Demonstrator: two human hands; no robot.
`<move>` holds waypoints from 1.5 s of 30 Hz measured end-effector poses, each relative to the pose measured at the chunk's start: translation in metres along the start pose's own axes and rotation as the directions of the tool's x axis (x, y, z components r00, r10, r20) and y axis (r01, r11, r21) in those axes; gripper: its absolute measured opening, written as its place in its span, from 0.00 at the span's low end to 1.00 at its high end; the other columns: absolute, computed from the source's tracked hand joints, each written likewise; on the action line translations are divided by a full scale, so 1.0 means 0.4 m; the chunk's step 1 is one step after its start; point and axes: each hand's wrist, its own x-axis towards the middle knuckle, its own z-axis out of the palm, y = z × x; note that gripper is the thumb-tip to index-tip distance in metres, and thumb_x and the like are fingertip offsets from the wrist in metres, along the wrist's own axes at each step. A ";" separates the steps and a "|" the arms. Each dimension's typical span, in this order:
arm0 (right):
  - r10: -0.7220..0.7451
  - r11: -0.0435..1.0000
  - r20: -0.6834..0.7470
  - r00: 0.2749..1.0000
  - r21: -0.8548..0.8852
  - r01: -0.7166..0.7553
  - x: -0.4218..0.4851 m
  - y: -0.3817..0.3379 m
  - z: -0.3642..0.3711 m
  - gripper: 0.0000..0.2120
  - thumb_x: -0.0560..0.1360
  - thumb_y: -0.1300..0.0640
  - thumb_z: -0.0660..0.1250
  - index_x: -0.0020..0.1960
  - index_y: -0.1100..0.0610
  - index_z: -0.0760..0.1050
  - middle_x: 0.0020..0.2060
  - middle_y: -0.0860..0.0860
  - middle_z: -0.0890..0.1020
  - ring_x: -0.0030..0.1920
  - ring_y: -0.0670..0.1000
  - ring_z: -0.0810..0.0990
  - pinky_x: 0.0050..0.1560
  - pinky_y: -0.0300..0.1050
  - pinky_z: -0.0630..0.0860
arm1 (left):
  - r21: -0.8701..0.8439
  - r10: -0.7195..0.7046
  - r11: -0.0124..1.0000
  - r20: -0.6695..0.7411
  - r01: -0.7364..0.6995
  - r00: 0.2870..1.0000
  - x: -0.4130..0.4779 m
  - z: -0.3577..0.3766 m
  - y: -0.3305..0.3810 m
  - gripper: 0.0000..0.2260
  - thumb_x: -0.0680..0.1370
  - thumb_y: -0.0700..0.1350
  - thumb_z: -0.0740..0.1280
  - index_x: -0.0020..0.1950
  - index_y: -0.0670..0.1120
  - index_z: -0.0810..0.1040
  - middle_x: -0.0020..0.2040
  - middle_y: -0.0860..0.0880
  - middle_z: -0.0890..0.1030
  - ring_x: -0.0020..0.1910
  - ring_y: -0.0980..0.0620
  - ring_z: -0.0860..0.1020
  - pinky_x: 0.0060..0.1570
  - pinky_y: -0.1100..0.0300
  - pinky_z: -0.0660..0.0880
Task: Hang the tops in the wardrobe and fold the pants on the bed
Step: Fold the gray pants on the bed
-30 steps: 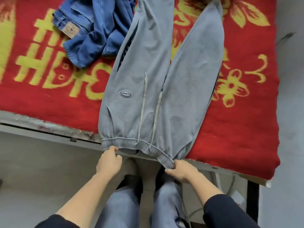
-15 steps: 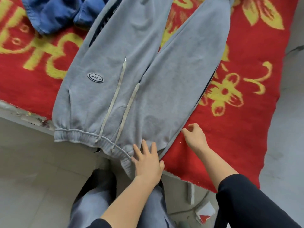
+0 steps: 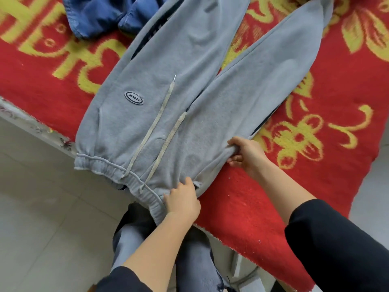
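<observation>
Denim [image 3: 99, 15] lies bunched at the far left of the red blanket [image 3: 242, 211] covering the bed [image 3: 25, 118]. Beside it the grey sweatpants [image 3: 168, 60] lie flat, legs pointing away from me, waistband hanging over the bed's near edge, drawstrings on top. My left grip [image 3: 183, 202] is closed on the waistband's right corner, thumb on the cloth. Further right, my right grip [image 3: 246, 153] is curled tight around bunched fabric at the pants' outer side.

The grey fleece jogger pants [image 3: 189, 49] lie on the red patterned bed blanket [image 3: 252, 207] (waistband overhanging its near edge); blue denim jeans [image 3: 101, 15] behind them, left.
</observation>
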 end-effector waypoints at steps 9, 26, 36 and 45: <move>-0.316 0.946 -0.219 0.923 -0.001 0.324 -0.013 -0.278 0.205 0.16 0.68 0.64 0.67 0.36 0.55 0.59 0.28 0.51 0.65 0.17 0.47 0.63 0.20 0.34 0.63 | -0.620 0.085 0.782 0.005 -0.064 0.996 0.069 -0.363 -0.251 0.17 0.67 0.30 0.56 0.22 0.48 0.61 0.21 0.57 0.61 0.21 0.57 0.59 0.23 0.63 0.56; -0.524 0.676 -0.231 0.820 -0.698 0.236 0.111 -0.171 0.585 0.25 0.69 0.55 0.70 0.61 0.61 0.67 0.60 0.59 0.70 0.61 0.61 0.70 0.60 0.52 0.66 | -0.588 -0.341 0.793 -0.215 0.157 0.915 0.324 -0.418 -0.583 0.19 0.76 0.50 0.63 0.65 0.47 0.68 0.60 0.41 0.69 0.63 0.40 0.66 0.60 0.50 0.65; -0.229 0.865 -0.457 0.859 -0.501 -0.036 0.120 -0.161 0.559 0.29 0.68 0.65 0.66 0.65 0.59 0.57 0.59 0.60 0.67 0.53 0.63 0.74 0.45 0.48 0.69 | -0.592 -0.197 0.803 -0.153 0.069 0.968 0.331 -0.458 -0.588 0.13 0.71 0.52 0.61 0.50 0.45 0.72 0.53 0.41 0.79 0.53 0.38 0.75 0.46 0.52 0.69; 0.227 0.488 0.016 0.974 -0.867 -0.099 0.054 -0.154 0.501 0.02 0.67 0.67 0.63 0.39 0.64 0.70 0.29 0.58 0.79 0.25 0.57 0.80 0.25 0.44 0.76 | 0.067 -0.255 0.967 0.356 0.248 0.899 0.346 -0.545 -0.649 0.24 0.77 0.50 0.55 0.68 0.38 0.69 0.68 0.37 0.72 0.64 0.40 0.72 0.60 0.53 0.71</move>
